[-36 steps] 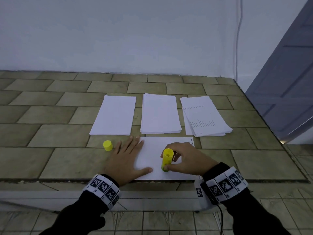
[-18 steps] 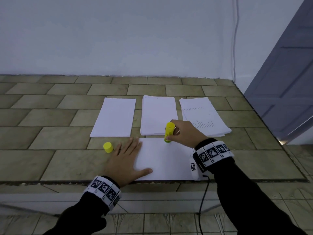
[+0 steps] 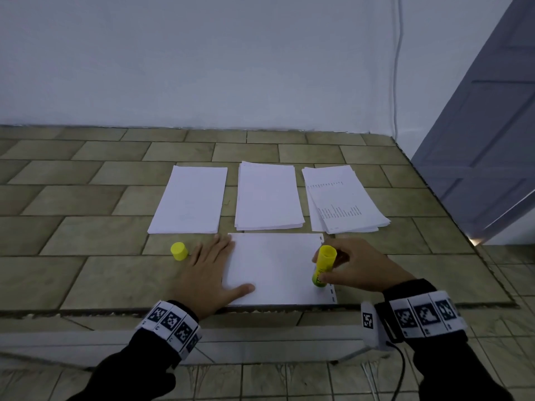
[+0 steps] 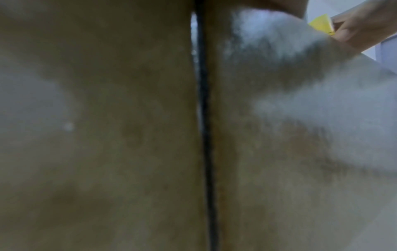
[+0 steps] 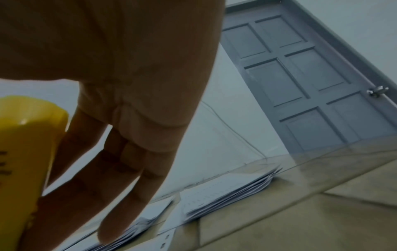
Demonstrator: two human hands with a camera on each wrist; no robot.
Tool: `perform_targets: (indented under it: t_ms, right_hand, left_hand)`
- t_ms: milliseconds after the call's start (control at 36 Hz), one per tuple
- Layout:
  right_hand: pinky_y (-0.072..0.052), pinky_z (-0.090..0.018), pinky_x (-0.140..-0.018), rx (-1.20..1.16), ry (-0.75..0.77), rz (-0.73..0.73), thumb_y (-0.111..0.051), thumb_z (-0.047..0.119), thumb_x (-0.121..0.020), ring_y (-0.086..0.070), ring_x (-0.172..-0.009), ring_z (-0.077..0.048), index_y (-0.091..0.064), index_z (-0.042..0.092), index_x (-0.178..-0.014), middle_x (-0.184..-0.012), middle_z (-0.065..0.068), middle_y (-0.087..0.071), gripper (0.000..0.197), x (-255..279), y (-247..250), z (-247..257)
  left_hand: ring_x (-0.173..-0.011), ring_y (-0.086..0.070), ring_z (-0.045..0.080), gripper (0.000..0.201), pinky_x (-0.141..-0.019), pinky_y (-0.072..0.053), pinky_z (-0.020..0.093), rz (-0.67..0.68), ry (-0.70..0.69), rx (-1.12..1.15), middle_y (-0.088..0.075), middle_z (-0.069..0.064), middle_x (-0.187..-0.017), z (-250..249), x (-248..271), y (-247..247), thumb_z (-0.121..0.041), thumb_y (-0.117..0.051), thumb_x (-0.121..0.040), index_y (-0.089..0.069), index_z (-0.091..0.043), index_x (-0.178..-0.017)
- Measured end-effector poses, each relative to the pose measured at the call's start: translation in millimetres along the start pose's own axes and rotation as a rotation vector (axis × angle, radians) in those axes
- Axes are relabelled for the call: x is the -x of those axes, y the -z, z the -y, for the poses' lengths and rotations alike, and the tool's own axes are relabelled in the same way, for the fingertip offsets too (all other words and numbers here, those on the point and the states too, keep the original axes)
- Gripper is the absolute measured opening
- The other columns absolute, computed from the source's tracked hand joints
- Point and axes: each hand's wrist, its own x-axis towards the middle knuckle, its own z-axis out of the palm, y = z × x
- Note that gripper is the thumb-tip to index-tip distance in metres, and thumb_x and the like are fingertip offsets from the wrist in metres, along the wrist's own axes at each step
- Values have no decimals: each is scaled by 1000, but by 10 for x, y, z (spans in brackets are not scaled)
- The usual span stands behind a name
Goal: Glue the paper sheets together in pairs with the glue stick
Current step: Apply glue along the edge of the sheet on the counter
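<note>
A single white sheet (image 3: pixel 275 267) lies at the near edge of the tiled counter. My left hand (image 3: pixel 211 273) rests flat on its left edge, fingers straight. My right hand (image 3: pixel 350 270) grips the yellow glue stick (image 3: pixel 323 266), tip down on the sheet's right edge. The right wrist view shows the glue stick (image 5: pixel 23 152) at the left, fingers behind it. The left wrist view is blurred against the counter, with the glue stick (image 4: pixel 321 24) at its top right. The yellow cap (image 3: pixel 179 250) stands left of my left hand.
Three paper stacks lie behind the sheet: a left stack (image 3: pixel 189 199), a middle stack (image 3: pixel 267 195) and a printed right stack (image 3: pixel 343 198). The counter (image 3: pixel 86 273) ends in a drop just below the sheet. A grey door (image 3: pixel 492 125) stands at the right.
My right hand has carried the glue stick from the sheet's far edge near the middle stack back and right to the sheet's right edge. My left hand has stayed flat on the sheet.
</note>
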Motion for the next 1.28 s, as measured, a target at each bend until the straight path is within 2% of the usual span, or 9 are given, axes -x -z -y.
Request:
perform_targets:
  t_ms: [83, 333, 444, 611, 806, 944, 1055, 1139, 1278]
  right_hand:
    - [-55, -22, -78, 33, -18, 37, -83, 17, -72, -66, -81, -5, -72, 19, -92, -85, 11, -71, 23, 17, -13, 8]
    - [-54, -22, -77, 92, 11, -2, -83, 18, -72, -65, -82, -7, -71, 23, -91, -91, 6, -72, 23, -267, 96, -28]
    - [-54, -33, -79, 174, -26, -63, -81, 17, -74, -64, -80, -13, -68, 13, -87, -86, 0, -70, 19, -501, 179, -48]
    - [-55, -40, -82, 169, -48, -170, -77, 13, -75, -65, -80, -16, -67, 12, -80, -86, -1, -69, 12, -698, 207, -70]
    - [-44, -22, -64, 309, -132, -177, -80, 27, -76, -57, -79, -14, -53, 22, -110, -90, 1, -59, 44, -585, 290, -67]
    - [-50, -29, -80, 596, -267, -97, -73, 37, -79, -60, -89, -15, -62, 20, -109, -101, 0, -65, 36, -373, 357, -134]
    - [-47, -28, -80, 708, -320, 8, -65, 31, -85, -56, -93, -13, -64, 23, -110, -107, 1, -64, 27, -244, 254, -226]
    - [-46, -28, -77, 617, -341, -100, -65, 29, -86, -55, -87, -13, -62, 19, -111, -106, -1, -64, 27, -156, 276, -310]
    - [-44, -31, -68, 348, -373, -442, -72, 16, -83, -58, -81, -23, -55, 9, -103, -93, -9, -63, 27, -62, 433, -448]
  left_hand:
    - [-150, -3, 10, 113, -121, 2, 37, 3, 8, -14, -12, -6, -163, -1, 1, -1, -94, -24, -70, -23, -19, -154]
    - [-150, 0, 10, 120, -121, 4, 35, 23, 10, -71, -8, -7, -163, 1, 1, 6, -99, -10, -65, -19, -20, -154]
    - [-149, -4, 11, 117, -120, 4, 34, 13, 9, -42, -12, -5, -163, -11, -1, 5, -97, -18, -67, -21, -18, -154]
    - [-149, -11, 13, 122, -121, 0, 37, -9, -10, -22, -17, -3, -162, -18, 14, 16, -99, -12, -65, -27, -15, -153]
    - [-148, -16, 15, 119, -121, -6, 40, -14, -17, -29, -22, -2, -161, -5, 10, 7, -97, -15, -69, -31, -14, -151]
    - [-150, -9, 13, 118, -121, 0, 37, 10, -9, -31, -16, -3, -162, -9, 15, 36, -97, -12, -68, -26, -16, -153]
    - [-150, -4, 11, 119, -121, 3, 36, 22, -4, -18, -11, -5, -163, -10, 13, 38, -98, -12, -67, -22, -17, -154]
    - [-150, -6, 11, 120, -121, 1, 37, 23, 2, -16, -13, -5, -162, -14, 15, 38, -98, -13, -66, -23, -17, -154]
    - [-149, -1, 10, 129, -122, 4, 38, 51, 11, -8, -7, -6, -163, -30, 11, 57, -103, -14, -59, -18, -17, -155]
